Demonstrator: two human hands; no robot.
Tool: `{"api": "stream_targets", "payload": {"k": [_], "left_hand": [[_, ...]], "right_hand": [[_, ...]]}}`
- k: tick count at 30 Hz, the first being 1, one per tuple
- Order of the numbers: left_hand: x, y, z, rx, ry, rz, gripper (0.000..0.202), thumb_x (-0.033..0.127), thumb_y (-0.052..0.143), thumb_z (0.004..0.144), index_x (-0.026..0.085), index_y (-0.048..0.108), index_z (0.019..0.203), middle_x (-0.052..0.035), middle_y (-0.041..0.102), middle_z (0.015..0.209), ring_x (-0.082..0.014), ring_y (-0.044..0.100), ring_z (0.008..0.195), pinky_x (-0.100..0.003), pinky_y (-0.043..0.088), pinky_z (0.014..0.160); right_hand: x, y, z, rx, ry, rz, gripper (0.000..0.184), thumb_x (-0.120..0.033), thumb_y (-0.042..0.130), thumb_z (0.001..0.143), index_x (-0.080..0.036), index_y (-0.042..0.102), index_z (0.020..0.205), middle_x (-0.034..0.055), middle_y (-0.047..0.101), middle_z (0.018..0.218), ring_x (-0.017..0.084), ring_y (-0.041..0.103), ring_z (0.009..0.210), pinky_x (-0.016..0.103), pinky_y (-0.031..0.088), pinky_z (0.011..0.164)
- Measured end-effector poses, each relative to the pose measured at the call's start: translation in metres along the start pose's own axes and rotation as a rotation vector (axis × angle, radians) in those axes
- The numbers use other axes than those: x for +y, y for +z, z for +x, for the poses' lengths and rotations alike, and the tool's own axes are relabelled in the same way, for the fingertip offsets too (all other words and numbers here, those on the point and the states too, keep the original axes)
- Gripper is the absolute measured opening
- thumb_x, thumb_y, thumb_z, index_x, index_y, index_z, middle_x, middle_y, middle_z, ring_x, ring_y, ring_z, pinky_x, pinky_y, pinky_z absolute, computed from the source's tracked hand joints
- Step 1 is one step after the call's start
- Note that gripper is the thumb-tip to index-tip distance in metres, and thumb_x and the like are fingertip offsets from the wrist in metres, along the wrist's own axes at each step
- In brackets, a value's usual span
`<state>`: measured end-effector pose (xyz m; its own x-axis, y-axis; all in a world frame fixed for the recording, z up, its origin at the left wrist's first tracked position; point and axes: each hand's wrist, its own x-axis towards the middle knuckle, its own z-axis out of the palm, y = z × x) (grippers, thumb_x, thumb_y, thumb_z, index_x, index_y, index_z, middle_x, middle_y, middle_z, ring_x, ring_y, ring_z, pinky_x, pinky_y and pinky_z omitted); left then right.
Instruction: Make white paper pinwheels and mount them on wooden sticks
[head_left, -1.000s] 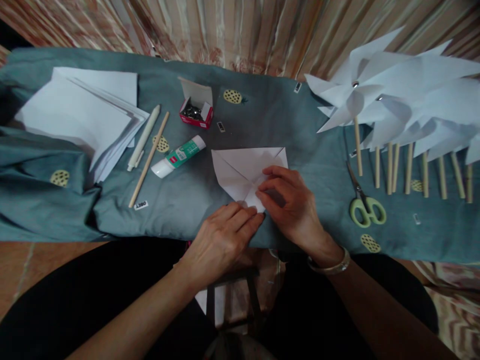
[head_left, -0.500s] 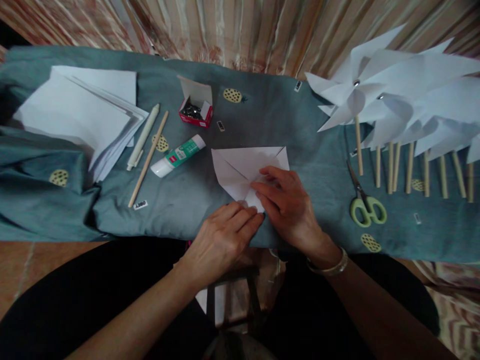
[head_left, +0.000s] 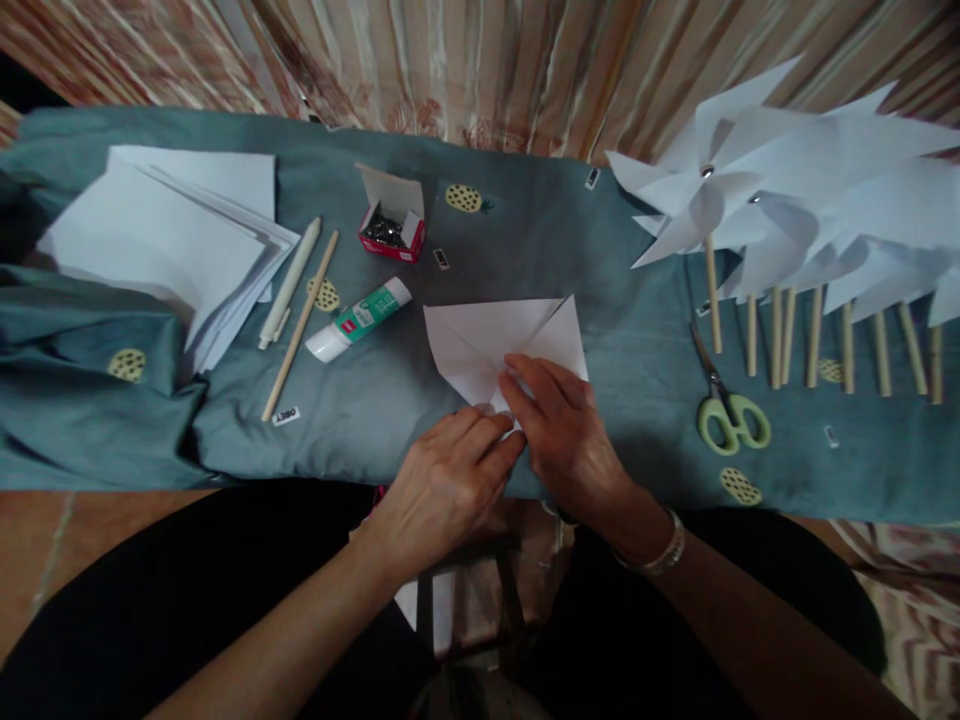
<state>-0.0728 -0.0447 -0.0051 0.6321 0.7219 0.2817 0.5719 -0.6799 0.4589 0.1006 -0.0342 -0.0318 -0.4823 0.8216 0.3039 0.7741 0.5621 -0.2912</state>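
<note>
A white sheet of paper (head_left: pixel 476 335) lies on the cloth in front of me, with slits running from its upper corners toward its middle. My left hand (head_left: pixel 457 465) is closed on the paper's near corner, fingers bent and pressed together. Close beside it, my right hand (head_left: pixel 562 425) has its fingers bent together over the paper near the centre. Both sets of fingertips almost meet, and they hide the near part of the sheet. A glue stick (head_left: pixel 358 320) lies to the left of the paper.
An open red box (head_left: pixel 391 235) of small metal pieces stands behind the glue stick. A pen (head_left: pixel 291 285), a wooden stick (head_left: pixel 300 325) and stacked paper (head_left: pixel 157 225) lie left. Green-handled scissors (head_left: pixel 731 420) and several paper pinwheels (head_left: pixel 795 190) on sticks lie right.
My right hand has shifted slightly left and nearer to me along the paper, its fingers drawn closer together. My left hand has stayed at the near corner.
</note>
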Motion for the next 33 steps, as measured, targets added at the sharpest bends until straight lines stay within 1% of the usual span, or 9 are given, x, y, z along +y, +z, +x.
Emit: {"api": "stream_targets", "payload": {"k": [6,9,14,18,21,23,27,30,33], "left_hand": [[0.000,0.002,-0.001,-0.004,-0.019,-0.010,0.017,0.014,0.050,0.094,0.011,0.065,0.102,-0.0101,0.067,0.096,-0.0198,0.061,0.083,-0.034,0.057,0.071],[-0.002,0.006,-0.003,0.008,-0.013,-0.010,0.018,0.015,0.052,0.094,0.011,0.063,0.107,-0.0100,0.067,0.099,-0.0204,0.062,0.087,-0.035,0.058,0.074],[-0.004,0.009,-0.007,0.030,0.011,-0.004,0.022,0.015,0.055,0.092,0.009,0.061,0.113,-0.0124,0.066,0.106,-0.0220,0.062,0.093,-0.037,0.059,0.078],[-0.004,0.007,-0.005,0.057,0.017,-0.010,0.020,0.014,0.054,0.093,0.011,0.061,0.111,-0.0117,0.067,0.105,-0.0206,0.064,0.091,-0.036,0.060,0.078],[-0.003,0.007,-0.003,0.093,0.015,0.000,0.018,0.015,0.053,0.094,0.012,0.061,0.109,-0.0104,0.068,0.103,-0.0194,0.065,0.090,-0.036,0.060,0.076],[-0.003,0.007,-0.003,0.101,0.019,0.002,0.018,0.016,0.052,0.095,0.012,0.061,0.110,-0.0106,0.068,0.102,-0.0196,0.065,0.090,-0.035,0.061,0.076],[-0.004,0.007,-0.006,0.086,0.035,0.011,0.022,0.015,0.053,0.093,0.009,0.060,0.114,-0.0121,0.068,0.105,-0.0213,0.064,0.092,-0.036,0.060,0.078],[-0.004,0.005,-0.007,0.074,0.039,0.016,0.023,0.013,0.055,0.092,0.008,0.060,0.114,-0.0127,0.068,0.106,-0.0219,0.064,0.092,-0.037,0.060,0.078],[-0.005,0.003,-0.006,0.087,0.044,0.021,0.022,0.010,0.054,0.092,0.009,0.060,0.113,-0.0130,0.068,0.107,-0.0212,0.065,0.091,-0.037,0.060,0.077]], "right_hand": [[-0.001,0.001,-0.001,-0.024,0.019,0.055,0.040,-0.010,0.043,0.094,-0.019,0.052,0.133,0.0148,0.058,0.136,0.028,0.052,0.125,0.049,0.048,0.098],[0.002,-0.002,-0.001,-0.007,0.051,0.109,0.041,-0.011,0.043,0.094,-0.023,0.053,0.131,0.0113,0.057,0.137,0.028,0.052,0.126,0.051,0.046,0.101],[0.023,-0.014,0.013,0.103,0.215,0.199,0.049,-0.012,0.040,0.093,-0.034,0.050,0.136,0.0055,0.052,0.142,0.028,0.048,0.133,0.050,0.042,0.108],[0.048,-0.017,0.029,0.103,0.246,0.183,0.046,-0.022,0.044,0.095,-0.022,0.046,0.141,0.0124,0.048,0.146,0.031,0.042,0.139,0.052,0.036,0.113],[0.060,-0.016,0.036,0.046,0.228,0.195,0.049,-0.029,0.044,0.096,-0.020,0.042,0.144,0.0134,0.046,0.149,0.030,0.039,0.141,0.053,0.034,0.115],[0.063,-0.017,0.038,0.008,0.225,0.180,0.048,-0.031,0.044,0.097,-0.018,0.044,0.143,0.0149,0.046,0.149,0.029,0.039,0.141,0.053,0.035,0.115],[0.067,-0.021,0.039,0.000,0.215,0.158,0.042,-0.032,0.045,0.097,-0.012,0.055,0.133,0.0176,0.053,0.142,0.028,0.047,0.135,0.050,0.039,0.113],[0.071,-0.024,0.039,0.054,0.229,0.212,0.038,-0.033,0.049,0.095,-0.016,0.061,0.127,0.0137,0.060,0.134,0.027,0.054,0.127,0.048,0.043,0.109],[0.077,-0.025,0.039,0.105,0.295,0.284,0.033,-0.035,0.053,0.093,-0.021,0.065,0.122,0.0102,0.067,0.124,0.024,0.065,0.109,0.045,0.051,0.098]]}}
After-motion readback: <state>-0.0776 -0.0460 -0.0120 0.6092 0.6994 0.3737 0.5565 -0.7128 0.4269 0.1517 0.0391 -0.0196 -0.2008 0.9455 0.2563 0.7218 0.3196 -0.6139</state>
